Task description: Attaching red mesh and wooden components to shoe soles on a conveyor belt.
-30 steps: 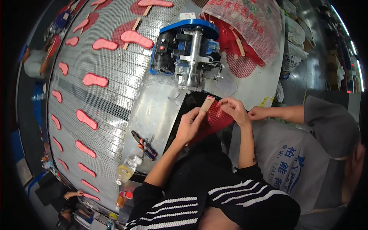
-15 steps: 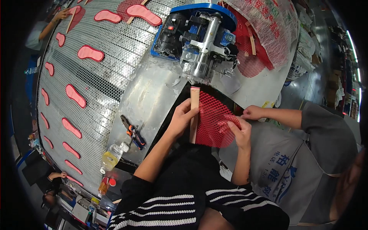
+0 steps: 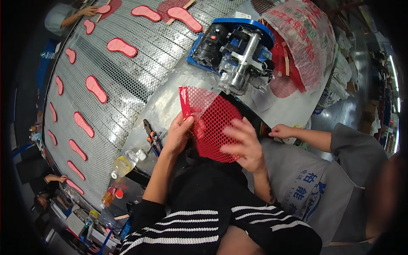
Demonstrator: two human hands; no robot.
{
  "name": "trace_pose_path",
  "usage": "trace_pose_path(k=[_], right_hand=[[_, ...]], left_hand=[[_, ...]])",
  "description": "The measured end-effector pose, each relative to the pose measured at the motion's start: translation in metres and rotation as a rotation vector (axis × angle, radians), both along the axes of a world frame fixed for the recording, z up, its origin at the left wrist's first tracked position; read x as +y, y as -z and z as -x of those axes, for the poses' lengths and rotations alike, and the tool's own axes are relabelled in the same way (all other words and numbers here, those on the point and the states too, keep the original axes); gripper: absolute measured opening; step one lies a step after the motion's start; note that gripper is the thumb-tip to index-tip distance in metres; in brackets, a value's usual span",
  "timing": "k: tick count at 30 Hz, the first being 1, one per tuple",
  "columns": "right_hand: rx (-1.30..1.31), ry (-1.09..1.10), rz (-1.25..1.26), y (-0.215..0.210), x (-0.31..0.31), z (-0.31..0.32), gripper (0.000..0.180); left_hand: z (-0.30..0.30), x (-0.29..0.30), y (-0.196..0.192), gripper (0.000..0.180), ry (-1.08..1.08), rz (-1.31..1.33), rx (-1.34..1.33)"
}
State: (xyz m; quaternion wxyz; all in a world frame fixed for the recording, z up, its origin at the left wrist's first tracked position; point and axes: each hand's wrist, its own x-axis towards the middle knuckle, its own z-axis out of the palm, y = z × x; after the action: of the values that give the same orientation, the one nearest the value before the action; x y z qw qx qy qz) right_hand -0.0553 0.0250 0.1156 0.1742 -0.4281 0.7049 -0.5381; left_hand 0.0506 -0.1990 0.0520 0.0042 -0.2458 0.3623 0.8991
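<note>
My left hand (image 3: 178,134) pinches a red mesh sheet (image 3: 212,123) near its left edge, where a glossy red strip (image 3: 184,100) runs along it. The mesh is raised in front of me, its rounded lower part toward my body. At its right side, my right hand (image 3: 246,146) has its fingers spread across the mesh, blurred by motion. Beyond the mesh stands a small machine (image 3: 240,57) with a blue frame, a dark motor and a shiny metal roller. The strip is apart from the machine.
A wire-mesh surface (image 3: 106,63) at left bears several pink insole-shaped pieces (image 3: 97,89). Pliers (image 3: 152,138) and a bottle of yellowish liquid (image 3: 125,165) lie near my left arm. Red mesh sheets under plastic (image 3: 297,34) sit at far right. A co-worker's hand (image 3: 280,131) is close by on the right.
The mesh has moved left, away from the machine, and turned over; its strip showed a pale face before and now a glossy red one. My right hand has shifted left over the mesh.
</note>
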Motion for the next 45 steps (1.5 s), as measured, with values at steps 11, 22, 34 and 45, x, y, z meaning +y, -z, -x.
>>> trace_pose_path(k=[11,22,34,45], right_hand=[[-1.008,0.502,0.084,0.077,0.067,-0.041,0.094],[-0.853,0.643,0.177,0.111,0.096,-0.028,0.039],[-0.968,0.480,0.200,0.112,0.062,0.008,0.034],[-1.011,0.308,-0.044,0.126,0.009,0.053,0.027]], left_hand=[[0.047,0.058,0.029,0.026,0.232,0.304,-0.007],[0.089,0.092,0.058,0.031,0.217,0.160,-0.110],[0.083,0.079,0.054,0.032,-0.068,0.153,-0.186],[0.056,0.050,0.074,0.029,-0.429,0.123,-0.200]])
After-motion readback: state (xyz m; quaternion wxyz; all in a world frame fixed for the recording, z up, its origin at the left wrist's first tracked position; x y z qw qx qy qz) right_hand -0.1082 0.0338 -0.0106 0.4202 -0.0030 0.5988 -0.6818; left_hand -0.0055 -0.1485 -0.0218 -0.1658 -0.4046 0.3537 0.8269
